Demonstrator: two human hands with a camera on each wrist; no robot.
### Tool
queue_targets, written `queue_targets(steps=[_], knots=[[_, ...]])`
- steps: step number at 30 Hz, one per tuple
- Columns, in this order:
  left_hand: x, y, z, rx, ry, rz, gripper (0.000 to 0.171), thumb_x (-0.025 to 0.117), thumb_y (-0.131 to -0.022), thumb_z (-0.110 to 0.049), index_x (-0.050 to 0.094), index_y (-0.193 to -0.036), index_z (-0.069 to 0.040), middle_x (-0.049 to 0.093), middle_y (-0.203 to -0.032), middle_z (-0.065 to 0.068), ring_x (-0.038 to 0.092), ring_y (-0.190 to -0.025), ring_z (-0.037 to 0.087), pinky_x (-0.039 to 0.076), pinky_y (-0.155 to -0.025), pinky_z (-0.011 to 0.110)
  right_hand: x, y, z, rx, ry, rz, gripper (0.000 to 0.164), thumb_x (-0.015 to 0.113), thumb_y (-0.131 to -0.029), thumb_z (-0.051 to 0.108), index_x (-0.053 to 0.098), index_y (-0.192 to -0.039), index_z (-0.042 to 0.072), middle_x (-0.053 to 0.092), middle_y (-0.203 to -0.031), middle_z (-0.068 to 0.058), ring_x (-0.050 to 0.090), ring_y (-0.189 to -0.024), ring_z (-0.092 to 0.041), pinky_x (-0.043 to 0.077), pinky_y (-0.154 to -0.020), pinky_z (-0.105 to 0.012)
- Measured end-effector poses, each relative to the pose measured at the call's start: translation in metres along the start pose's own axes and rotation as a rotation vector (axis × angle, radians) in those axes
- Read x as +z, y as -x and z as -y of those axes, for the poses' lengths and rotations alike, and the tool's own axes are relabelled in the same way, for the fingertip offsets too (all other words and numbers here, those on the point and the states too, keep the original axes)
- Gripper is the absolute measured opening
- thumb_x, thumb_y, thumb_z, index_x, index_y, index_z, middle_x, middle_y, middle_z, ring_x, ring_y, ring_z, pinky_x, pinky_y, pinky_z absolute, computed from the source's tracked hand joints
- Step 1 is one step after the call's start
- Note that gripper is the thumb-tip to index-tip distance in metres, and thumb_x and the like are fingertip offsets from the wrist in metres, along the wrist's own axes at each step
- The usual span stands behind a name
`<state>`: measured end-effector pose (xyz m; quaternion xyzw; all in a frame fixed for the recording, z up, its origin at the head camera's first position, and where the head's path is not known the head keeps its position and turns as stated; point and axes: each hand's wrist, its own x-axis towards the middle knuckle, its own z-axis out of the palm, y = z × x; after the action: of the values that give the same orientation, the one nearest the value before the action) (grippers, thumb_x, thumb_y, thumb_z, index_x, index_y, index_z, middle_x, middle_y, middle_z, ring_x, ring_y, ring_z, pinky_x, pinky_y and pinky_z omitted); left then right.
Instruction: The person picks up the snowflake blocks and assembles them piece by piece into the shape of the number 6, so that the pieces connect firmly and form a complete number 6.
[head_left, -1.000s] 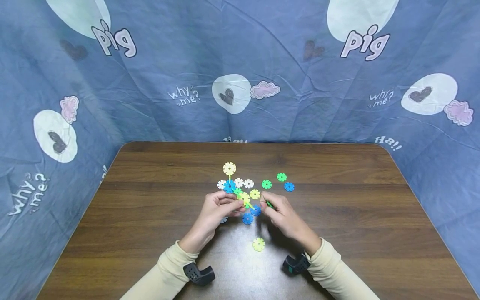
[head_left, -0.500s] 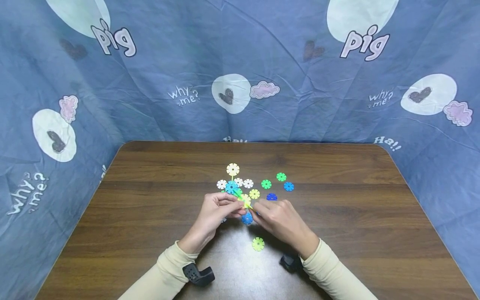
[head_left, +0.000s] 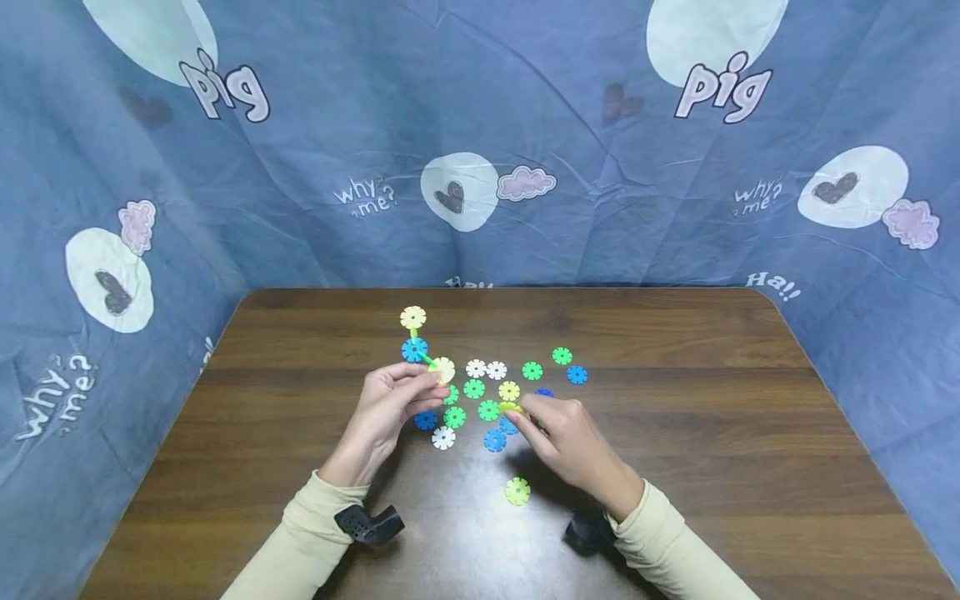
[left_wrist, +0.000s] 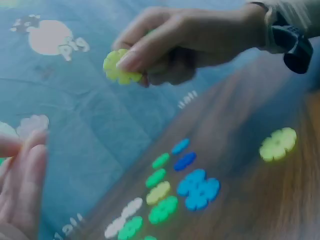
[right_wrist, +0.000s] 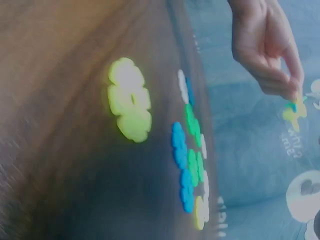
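My left hand (head_left: 382, 412) pinches a pale yellow notched snowflake disc (head_left: 444, 369) at the near end of a linked chain. Beyond it in the chain come a green disc seen edge-on, a blue disc (head_left: 414, 350) and another yellow disc (head_left: 413, 317) at the far tip. To the right, my right hand (head_left: 573, 437) pinches a separate yellow disc (left_wrist: 115, 65) between thumb and forefinger. A speck of green shows behind those fingers in the left wrist view; what it belongs to is hidden. The two hands are apart, both above the table.
Several loose discs lie beneath and between the hands, among them a white one (head_left: 443, 438), a blue one (head_left: 494, 440) and a green one (head_left: 454, 417). A yellow-green disc (head_left: 517, 491) lies nearer the front of the wooden table (head_left: 675, 358). Printed cloth (head_left: 480, 100) surrounds it.
My left hand has moved left and up with the chain. The yellow disc that both hands met on half a second ago is now off the chain, in my right hand.
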<state>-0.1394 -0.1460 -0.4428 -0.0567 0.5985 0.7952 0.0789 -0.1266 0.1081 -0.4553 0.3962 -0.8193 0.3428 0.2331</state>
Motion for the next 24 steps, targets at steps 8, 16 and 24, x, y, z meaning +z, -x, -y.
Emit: queue_targets(steps=[8, 16, 24], knots=[[0.016, 0.006, 0.004, -0.003, -0.182, 0.213, 0.016, 0.069, -0.093, 0.001, 0.067, -0.105, 0.013, 0.077, -0.078, 0.000, 0.076, -0.070, 0.011, 0.066, -0.069, 0.029, -0.003, -0.001, -0.007, 0.111, -0.060, 0.038, 0.017, 0.073, -0.095, 0.009, 0.062, -0.084, 0.016, 0.048, -0.066, 0.009, 0.040, -0.061, -0.001, 0.034, -0.055, -0.011], [0.021, 0.012, 0.009, -0.018, -0.171, 0.231, 0.011, 0.070, -0.093, 0.000, 0.069, -0.101, 0.008, 0.078, -0.077, 0.000, 0.077, -0.071, 0.012, 0.065, -0.068, 0.026, 0.000, 0.001, -0.008, 0.026, -0.034, 0.007, 0.003, 0.076, -0.093, 0.011, 0.076, -0.095, 0.012, 0.074, -0.081, 0.006, 0.060, -0.068, -0.001, 0.053, -0.061, -0.016], [0.021, 0.014, 0.012, -0.022, -0.169, 0.261, 0.010, 0.070, -0.093, 0.002, 0.068, -0.101, 0.008, 0.078, -0.080, 0.000, 0.077, -0.072, 0.012, 0.067, -0.074, 0.033, 0.007, 0.004, -0.009, -0.053, -0.031, -0.038, 0.013, 0.078, -0.090, 0.008, 0.080, -0.102, 0.012, 0.073, -0.077, 0.005, 0.051, -0.061, -0.001, 0.046, -0.056, -0.011]])
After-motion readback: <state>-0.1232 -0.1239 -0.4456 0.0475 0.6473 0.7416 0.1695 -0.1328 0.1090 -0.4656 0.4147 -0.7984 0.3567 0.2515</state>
